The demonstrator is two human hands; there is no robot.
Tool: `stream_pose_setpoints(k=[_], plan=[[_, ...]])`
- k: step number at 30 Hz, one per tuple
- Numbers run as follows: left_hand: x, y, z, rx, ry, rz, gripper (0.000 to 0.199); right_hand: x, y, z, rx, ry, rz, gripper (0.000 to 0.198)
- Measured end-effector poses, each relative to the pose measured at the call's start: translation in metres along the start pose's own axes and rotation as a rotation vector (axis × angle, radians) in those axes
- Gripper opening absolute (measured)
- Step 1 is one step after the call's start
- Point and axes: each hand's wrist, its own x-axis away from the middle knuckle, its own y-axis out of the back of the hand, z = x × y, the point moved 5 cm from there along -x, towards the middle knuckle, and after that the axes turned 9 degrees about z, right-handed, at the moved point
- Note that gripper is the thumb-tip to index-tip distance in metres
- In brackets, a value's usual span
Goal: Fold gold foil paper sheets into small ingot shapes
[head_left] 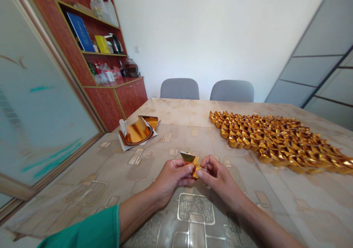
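Note:
A small piece of folded gold foil paper (195, 162) is held between both hands above the near middle of the table. The fingers and thumb of my left hand (176, 171) pinch its left side. My right hand (215, 171) grips the right side, with thumb and forefinger pressed together on it. One pointed flap of the paper stands up toward the left; its lower part is partly hidden by the fingers. Beyond my left hand lies a loose stack of gold foil sheets (138, 131) with white backs, curled upward.
Rows of finished folded gold paper pieces (264, 139) cover the table's right side. The table (110, 174) has a patterned clear cover. Two grey chairs (179, 88) stand at the far edge, before a white wall. A red-brown shelf cabinet (131, 97) stands back left.

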Motion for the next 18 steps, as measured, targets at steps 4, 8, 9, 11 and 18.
stream_pose_setpoints(k=[4,8,9,11,18], plan=[[-0.0001,0.0001,0.0008,0.021,-0.033,0.048,0.035,0.0014,0.0025,-0.004,0.101,-0.029,0.02,0.029],[-0.0024,0.0009,0.0051,0.021,-0.029,0.058,0.035,0.0013,0.0019,-0.004,0.092,0.001,-0.001,0.032],[-0.0029,0.0009,0.0054,0.021,-0.032,0.052,0.035,0.0013,0.0021,-0.0041,0.071,0.008,-0.013,0.034],[-0.0031,0.0002,0.0045,0.015,-0.048,0.041,0.036,0.0012,0.0023,-0.005,0.003,-0.002,-0.02,0.036],[-0.0029,-0.0018,-0.0001,0.036,-0.124,0.02,0.042,0.0003,-0.0015,-0.0024,-0.063,-0.057,0.059,0.035]])
